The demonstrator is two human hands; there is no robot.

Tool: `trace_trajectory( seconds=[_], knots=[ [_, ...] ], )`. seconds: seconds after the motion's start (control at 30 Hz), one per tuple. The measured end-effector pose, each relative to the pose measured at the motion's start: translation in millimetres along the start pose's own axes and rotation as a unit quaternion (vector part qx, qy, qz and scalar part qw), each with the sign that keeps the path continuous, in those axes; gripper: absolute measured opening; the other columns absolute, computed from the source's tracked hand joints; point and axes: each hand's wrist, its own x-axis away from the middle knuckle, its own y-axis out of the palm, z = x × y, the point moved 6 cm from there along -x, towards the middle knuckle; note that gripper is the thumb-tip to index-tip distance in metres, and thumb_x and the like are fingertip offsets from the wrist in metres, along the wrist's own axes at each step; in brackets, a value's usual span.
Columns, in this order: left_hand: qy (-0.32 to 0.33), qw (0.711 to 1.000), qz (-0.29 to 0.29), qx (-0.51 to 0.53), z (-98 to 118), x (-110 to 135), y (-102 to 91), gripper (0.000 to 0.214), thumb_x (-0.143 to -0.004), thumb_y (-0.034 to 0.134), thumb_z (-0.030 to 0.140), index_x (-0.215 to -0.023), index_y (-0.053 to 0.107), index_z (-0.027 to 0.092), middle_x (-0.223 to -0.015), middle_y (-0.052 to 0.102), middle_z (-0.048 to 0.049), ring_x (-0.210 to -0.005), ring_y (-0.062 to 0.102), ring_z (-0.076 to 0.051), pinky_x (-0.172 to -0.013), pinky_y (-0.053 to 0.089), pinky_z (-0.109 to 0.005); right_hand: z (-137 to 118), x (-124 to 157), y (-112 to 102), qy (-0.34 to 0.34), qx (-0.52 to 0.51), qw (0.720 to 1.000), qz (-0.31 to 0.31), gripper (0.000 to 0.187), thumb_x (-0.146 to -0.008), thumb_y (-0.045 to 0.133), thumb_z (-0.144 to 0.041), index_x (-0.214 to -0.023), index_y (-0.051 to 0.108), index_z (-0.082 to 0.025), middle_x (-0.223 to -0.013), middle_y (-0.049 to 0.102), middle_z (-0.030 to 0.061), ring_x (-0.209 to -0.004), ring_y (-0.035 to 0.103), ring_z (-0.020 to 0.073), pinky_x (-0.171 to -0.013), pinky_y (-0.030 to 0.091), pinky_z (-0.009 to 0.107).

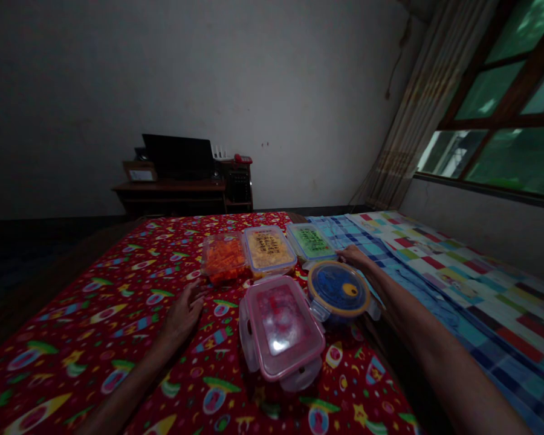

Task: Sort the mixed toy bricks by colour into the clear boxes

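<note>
My left hand (188, 305) rests on the red patterned cloth with its fingers loosely apart and nothing in them. Just beyond it stands a clear plastic container of orange pieces (225, 257). My right hand (356, 257) reaches to the right corner of a food container with a green lid (312, 241); its fingertips seem to touch that corner, and the hand is not closed round it. Between these two stands a container with yellowish contents and dark writing on its lid (269, 249). Nearer me are a pink-lidded container (283, 329) and a round blue container with clips (338, 289).
The red cloth (131, 362) covers the surface, with blue plaid fabric (462, 344) and a checkered cover (444, 260) at right. At the back are a desk (172, 186) with a monitor (179, 157) and a red telephone (243, 159). A curtain (412, 115) hangs beside the window.
</note>
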Motion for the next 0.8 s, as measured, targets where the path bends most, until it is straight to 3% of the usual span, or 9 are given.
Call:
trace_trajectory(
  seconds=[0.13,0.23,0.3,0.37,0.43,0.5,0.67,0.8],
  knots=[
    [0.010,0.998,-0.030,-0.061,26.5,15.9,-5.7,0.043,-0.074,0.053,0.048,-0.105,0.065,0.020,-0.107,0.071,-0.0099,-0.101,0.065,-0.029,-0.093,0.050,-0.044,9.6,0.8,-6.1,0.099,-0.015,0.995,-0.008,0.048,-0.080,0.053,-0.053,-0.046,0.053,-0.019,-0.044,0.052,0.0056,-0.050,0.057,0.0183,-0.059,0.052,0.033],
    [0.021,0.986,-0.156,-0.062,45.3,47.8,5.6,0.037,-0.077,0.054,0.048,-0.102,0.069,0.026,-0.107,0.072,-0.0071,-0.099,0.067,-0.028,-0.090,0.052,-0.042,12.3,20.3,-17.8,0.090,-0.045,0.995,-0.012,0.046,-0.082,0.054,-0.054,-0.056,0.055,-0.016,-0.058,0.063,0.0083,-0.055,0.061,0.0165,-0.060,0.054,0.031],
    [0.048,0.972,-0.229,-0.022,56.8,77.7,17.4,0.041,-0.079,0.056,0.048,-0.116,0.064,0.032,-0.119,0.067,-0.0054,-0.108,0.063,-0.029,-0.092,0.052,-0.042,15.0,45.4,-21.4,0.064,-0.075,0.994,-0.056,0.046,-0.081,0.054,-0.057,-0.066,0.060,-0.014,-0.070,0.068,0.0093,-0.064,0.065,0.0177,-0.062,0.055,0.030],
    [0.069,0.960,-0.270,0.001,63.2,107.3,32.0,0.065,-0.076,0.063,0.045,-0.138,0.043,0.036,-0.139,0.052,-0.0042,-0.124,0.052,-0.030,-0.100,0.047,-0.044,18.1,76.4,-20.6,0.051,-0.094,0.988,-0.108,0.047,-0.080,0.053,-0.060,-0.082,0.065,-0.015,-0.080,0.070,0.0093,-0.072,0.067,0.0202,-0.062,0.056,0.031],
    [0.091,0.961,-0.262,-0.005,66.0,129.4,47.7,0.096,-0.070,0.071,0.046,-0.148,0.017,0.036,-0.150,0.035,-0.0046,-0.134,0.039,-0.032,-0.106,0.040,-0.048,18.6,105.0,-19.6,0.043,-0.100,0.988,-0.113,0.047,-0.080,0.054,-0.060,-0.100,0.066,-0.020,-0.089,0.072,0.0081,-0.078,0.068,0.0215,-0.062,0.057,0.031],
    [0.104,0.967,-0.232,-0.034,66.3,142.1,64.9,0.112,-0.065,0.075,0.045,-0.149,0.002,0.035,-0.155,0.021,-0.0050,-0.138,0.029,-0.034,-0.108,0.036,-0.051,13.5,126.5,-14.6,0.026,-0.119,0.987,-0.102,0.048,-0.080,0.054,-0.058,-0.112,0.064,-0.024,-0.095,0.072,0.0065,-0.081,0.067,0.0219,-0.064,0.057,0.031],
    [0.101,0.982,-0.160,-0.024,70.6,140.8,96.9,0.108,-0.075,0.068,0.037,-0.149,-0.011,0.030,-0.157,0.018,-0.0107,-0.139,0.027,-0.033,-0.111,0.031,-0.051,4.9,144.1,7.2,0.054,-0.212,0.970,-0.104,0.050,-0.084,0.049,-0.054,-0.119,0.059,-0.021,-0.092,0.072,0.0077,-0.072,0.067,0.0219,-0.056,0.056,0.032],
    [0.070,0.982,-0.173,-0.012,73.6,128.9,104.5,0.111,-0.074,0.068,0.036,-0.148,-0.013,0.028,-0.155,0.021,-0.0137,-0.139,0.028,-0.035,-0.110,0.030,-0.053,8.6,137.0,6.8,0.074,-0.249,0.964,-0.060,0.046,-0.083,0.054,-0.049,-0.117,0.058,-0.018,-0.102,0.071,0.0110,-0.078,0.068,0.0234,-0.058,0.057,0.031]
  ],
)
